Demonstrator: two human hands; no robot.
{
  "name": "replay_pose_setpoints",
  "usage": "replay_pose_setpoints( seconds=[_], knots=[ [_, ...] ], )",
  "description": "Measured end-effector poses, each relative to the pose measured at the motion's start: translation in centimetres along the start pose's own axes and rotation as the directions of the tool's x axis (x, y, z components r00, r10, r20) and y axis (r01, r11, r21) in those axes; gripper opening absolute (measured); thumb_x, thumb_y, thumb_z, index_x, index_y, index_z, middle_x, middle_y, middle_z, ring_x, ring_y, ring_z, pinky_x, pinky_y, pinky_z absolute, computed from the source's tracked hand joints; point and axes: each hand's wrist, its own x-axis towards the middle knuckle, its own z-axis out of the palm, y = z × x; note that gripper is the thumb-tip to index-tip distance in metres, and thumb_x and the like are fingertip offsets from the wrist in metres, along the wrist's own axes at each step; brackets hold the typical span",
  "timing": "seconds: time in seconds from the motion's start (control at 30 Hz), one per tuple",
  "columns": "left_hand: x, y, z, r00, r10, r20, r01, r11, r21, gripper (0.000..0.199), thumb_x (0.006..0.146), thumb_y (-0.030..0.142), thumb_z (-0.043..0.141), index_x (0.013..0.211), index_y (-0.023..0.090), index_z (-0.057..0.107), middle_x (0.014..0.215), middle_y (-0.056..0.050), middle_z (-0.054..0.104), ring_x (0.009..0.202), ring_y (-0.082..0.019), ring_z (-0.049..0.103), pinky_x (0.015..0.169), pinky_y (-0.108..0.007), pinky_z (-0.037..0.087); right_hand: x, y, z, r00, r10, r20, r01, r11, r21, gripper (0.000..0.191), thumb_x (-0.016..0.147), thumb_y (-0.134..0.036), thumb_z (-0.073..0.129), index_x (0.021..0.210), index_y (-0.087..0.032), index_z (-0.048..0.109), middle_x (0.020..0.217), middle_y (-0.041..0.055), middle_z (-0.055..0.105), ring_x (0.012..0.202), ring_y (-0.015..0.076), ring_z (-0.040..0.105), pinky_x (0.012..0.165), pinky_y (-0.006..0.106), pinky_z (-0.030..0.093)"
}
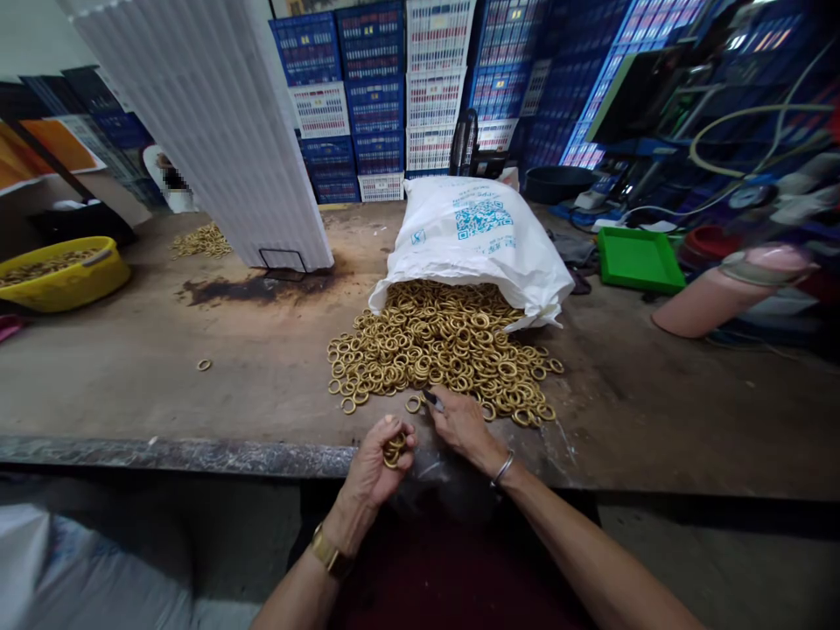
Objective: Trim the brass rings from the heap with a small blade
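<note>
Brass-coloured rings (pixel 452 346) spill in a heap from the mouth of a white sack (pixel 459 227) lying on the wooden table (pixel 276 367). My left hand (pixel 379 459), with a gold watch at its wrist, is curled around several rings (pixel 395 449) near the table's front edge. Beside it, at the front of the heap, my right hand (pixel 463 424) pinches a small dark tool (pixel 433 401) whose tip is close to a ring (pixel 413 404). What kind of tool it is cannot be made out. One lone ring (pixel 205 365) lies to the left.
A yellow basin (pixel 66 276) of rings stands at the far left. A white corrugated panel (pixel 229 131) rises behind, with a small ring pile (pixel 201 241) beside it. To the right are a green tray (pixel 640 260) and a pink cylinder (pixel 728 293). Stacked crates (pixel 374 96) line the back.
</note>
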Motion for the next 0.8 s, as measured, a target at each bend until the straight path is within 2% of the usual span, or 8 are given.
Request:
replay_pose_setpoints(
  seconds=[0.1, 0.17, 0.27, 0.37, 0.47, 0.57, 0.7, 0.8],
  knots=[
    [0.1, 0.0, 0.1, 0.995, 0.099, -0.027, -0.093, 0.98, 0.174, 0.024, 0.064, 0.026, 0.067, 0.069, 0.015, 0.047, 0.067, 0.001, 0.053, 0.054, -0.007, 0.05, 0.037, -0.013, 0.027, 0.0, 0.5, -0.2, 0.999, 0.034, -0.022, -0.03, 0.984, 0.175, 0.021, 0.079, -0.028, 0.04, 0.078, -0.018, 0.059, 0.065, 0.0024, 0.06, 0.057, 0.0123, 0.05, 0.055, 0.022, 0.03],
    [0.2, -0.1, 0.4, 0.98, 0.194, -0.045, -0.167, 0.924, 0.344, 0.024, 0.065, 0.031, 0.065, 0.074, 0.016, 0.048, 0.061, 0.003, 0.051, 0.049, -0.006, 0.047, 0.036, -0.013, 0.027, -0.1, 0.6, -0.6, 0.998, 0.061, 0.001, -0.057, 0.939, 0.339, 0.021, 0.077, -0.029, 0.041, 0.071, -0.017, 0.057, 0.06, 0.001, 0.056, 0.054, 0.0109, 0.046, 0.053, 0.021, 0.031],
    [0.6, -0.4, 0.7, 0.947, 0.32, -0.024, -0.247, 0.775, 0.582, 0.03, 0.068, 0.035, 0.061, 0.09, 0.017, 0.051, 0.054, 0.006, 0.049, 0.041, -0.006, 0.042, 0.036, -0.014, 0.027, -0.3, 0.5, -1.2, 0.995, 0.072, 0.072, -0.101, 0.81, 0.578, 0.017, 0.073, -0.029, 0.046, 0.066, -0.016, 0.055, 0.058, -0.0013, 0.051, 0.053, 0.0093, 0.043, 0.052, 0.02, 0.033],
    [1.2, -0.5, 1.0, 0.931, 0.363, 0.044, -0.28, 0.63, 0.724, 0.032, 0.072, 0.035, 0.054, 0.098, 0.017, 0.052, 0.052, 0.006, 0.049, 0.037, -0.005, 0.038, 0.036, -0.015, 0.028, -0.6, 0.3, -1.6, 0.98, 0.099, 0.173, -0.195, 0.655, 0.73, 0.017, 0.07, -0.033, 0.05, 0.067, -0.017, 0.053, 0.052, -0.0048, 0.044, 0.046, 0.0068, 0.037, 0.046, 0.019, 0.031],
    [1.8, -0.5, 1.2, 0.92, 0.383, 0.09, -0.301, 0.538, 0.787, 0.03, 0.074, 0.033, 0.051, 0.098, 0.016, 0.055, 0.051, 0.006, 0.048, 0.037, -0.005, 0.037, 0.038, -0.016, 0.029, -1.0, 0.2, -1.6, 0.945, 0.144, 0.295, -0.327, 0.468, 0.821, 0.022, 0.07, -0.04, 0.052, 0.07, -0.018, 0.048, 0.047, -0.0089, 0.034, 0.037, 0.0044, 0.028, 0.036, 0.018, 0.024],
    [2.1, -0.5, 1.5, 0.913, 0.387, 0.131, -0.325, 0.494, 0.806, 0.03, 0.075, 0.032, 0.05, 0.099, 0.016, 0.056, 0.051, 0.006, 0.048, 0.038, -0.005, 0.037, 0.042, -0.017, 0.031, -1.3, 0.2, -1.6, 0.928, 0.094, 0.361, -0.372, 0.307, 0.876, 0.027, 0.069, -0.043, 0.054, 0.07, -0.019, 0.043, 0.047, -0.0104, 0.032, 0.034, 0.0028, 0.025, 0.032, 0.016, 0.021],
    [2.3, -0.5, 1.9, 0.91, 0.371, 0.184, -0.354, 0.465, 0.812, 0.021, 0.075, 0.032, 0.051, 0.085, 0.015, 0.059, 0.053, 0.005, 0.048, 0.043, -0.006, 0.038, 0.045, -0.018, 0.032, -1.5, 0.2, -1.6, 0.912, 0.018, 0.411, -0.406, 0.194, 0.893, 0.028, 0.068, -0.043, 0.057, 0.072, -0.019, 0.043, 0.049, -0.0108, 0.032, 0.033, 0.0021, 0.026, 0.03, 0.015, 0.021],
    [2.4, -0.7, 1.9, 0.898, 0.395, 0.196, -0.373, 0.443, 0.815, 0.017, 0.075, 0.031, 0.051, 0.074, 0.015, 0.057, 0.054, 0.005, 0.048, 0.046, -0.006, 0.039, 0.047, -0.018, 0.033, -1.5, 0.1, -1.4, 0.907, 0.037, 0.418, -0.418, 0.17, 0.892, 0.03, 0.068, -0.044, 0.057, 0.073, -0.019, 0.042, 0.049, -0.0109, 0.033, 0.032, 0.0017, 0.027, 0.029, 0.014, 0.021]
  ],
)
